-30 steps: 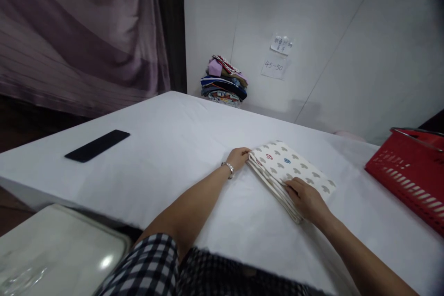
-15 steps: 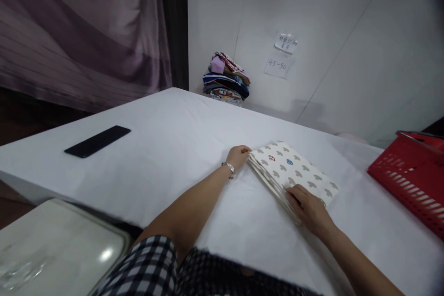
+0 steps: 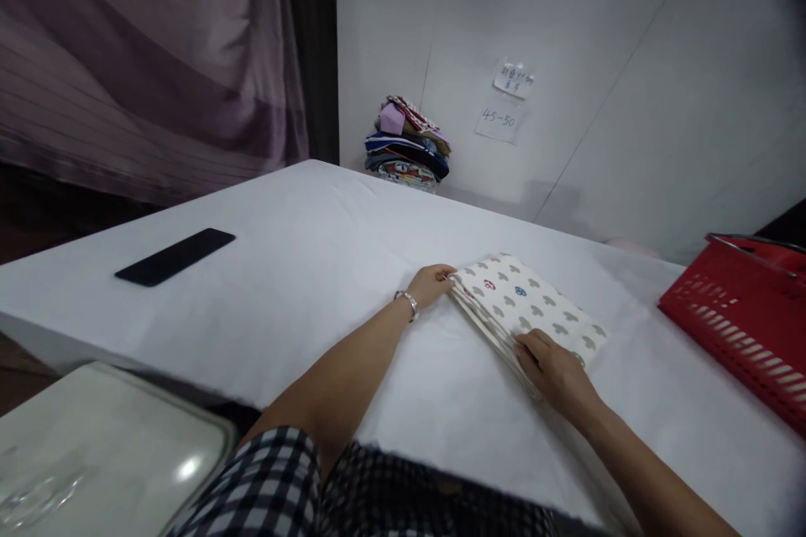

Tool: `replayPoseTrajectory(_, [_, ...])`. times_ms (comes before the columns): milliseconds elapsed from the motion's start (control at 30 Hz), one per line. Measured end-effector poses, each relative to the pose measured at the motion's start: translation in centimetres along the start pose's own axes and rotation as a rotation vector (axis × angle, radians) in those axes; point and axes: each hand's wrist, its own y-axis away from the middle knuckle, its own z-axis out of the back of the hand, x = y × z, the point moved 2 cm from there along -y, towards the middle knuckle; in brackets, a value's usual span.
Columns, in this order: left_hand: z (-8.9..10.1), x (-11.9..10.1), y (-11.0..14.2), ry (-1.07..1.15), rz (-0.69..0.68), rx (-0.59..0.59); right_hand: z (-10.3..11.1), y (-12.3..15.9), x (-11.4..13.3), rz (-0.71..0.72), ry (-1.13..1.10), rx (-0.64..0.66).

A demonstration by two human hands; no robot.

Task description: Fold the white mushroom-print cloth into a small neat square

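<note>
A folded cream cloth [image 3: 535, 298], printed with grey mushroom-like shapes and a few red, blue and green motifs, lies on the white-covered table [image 3: 302, 268]. Its layers show along the near edge. At its left corner my left hand [image 3: 431, 284], with a bracelet at the wrist, pinches the fabric between thumb and fingers. My right hand [image 3: 557, 373] grips the near edge toward the right corner, thumb at the layered side and fingers on top. Whether the cloth is a garment I cannot tell.
A red basket [image 3: 743, 302] with a metal handle stands at the right. A black flat slab, perhaps a phone [image 3: 176, 257], lies at the left. Folded clothes [image 3: 408, 143] are stacked beyond the far edge, by a wall with paper signs [image 3: 500, 117]. A pale glossy surface [image 3: 113, 445] sits lower left.
The view has shifted slightly, so most things sit a little further left. Both hands keep hold of the folded cloth, which looks nearly unchanged.
</note>
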Motion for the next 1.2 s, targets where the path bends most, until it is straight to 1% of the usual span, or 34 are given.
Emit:
replayPoseTrajectory(100, [-0.2,-0.1,0.0,-0.108,-0.075,-0.040,0.4,0.1,-0.1,-0.004,0.010,-0.025])
replayPoseTrajectory(200, [-0.2,-0.1,0.0,-0.162,-0.115,-0.053,0.9,0.3,-0.1,-0.028,0.014,-0.069])
replayPoseTrajectory(367, [-0.1,-0.4,0.1,-0.272,-0.176,0.004,0.6,0.6,0.4,-0.008,0.055,0.007])
replayPoseTrajectory(467, [0.2,-0.5,0.3,-0.315,-0.175,0.020,0.4,0.4,0.6,-0.018,0.057,0.012])
replayPoseTrajectory(567, [0.3,-0.9,0.4,-0.338,-0.187,0.027,0.5,0.4,0.3,-0.036,-0.004,0.012])
replayPoseTrajectory(667, [0.2,-1.6,0.3,-0.346,-0.240,0.001,0.8,0.4,-0.2,-0.055,-0.124,-0.041])
replayPoseTrajectory(733, [0.1,-2.0,0.1,-0.341,-0.269,-0.041,1.0,0.3,-0.4,-0.070,-0.154,-0.095])
replayPoseTrajectory(767, [0.1,-2.1,0.0,-0.338,-0.273,-0.057,1.0,0.3,-0.4,-0.072,-0.145,-0.098])
replayPoseTrajectory(833, [0.0,-2.0,-0.2,-0.341,-0.259,-0.056,0.9,0.2,-0.1,-0.060,-0.087,-0.052])
replayPoseTrajectory(933, [-0.1,-1.6,-0.1,-0.345,-0.213,-0.023,0.5,0.1,0.4,-0.028,0.005,0.028])
replayPoseTrajectory(1100, [0.0,-0.7,0.0,-0.196,-0.092,-0.043,0.2,0.3,0.5,-0.032,0.071,0.020])
replayPoseTrajectory(1200, [-0.1,-0.1,-0.1,-0.103,-0.016,-0.037,0.1,0.6,0.5,-0.020,0.101,-0.030])
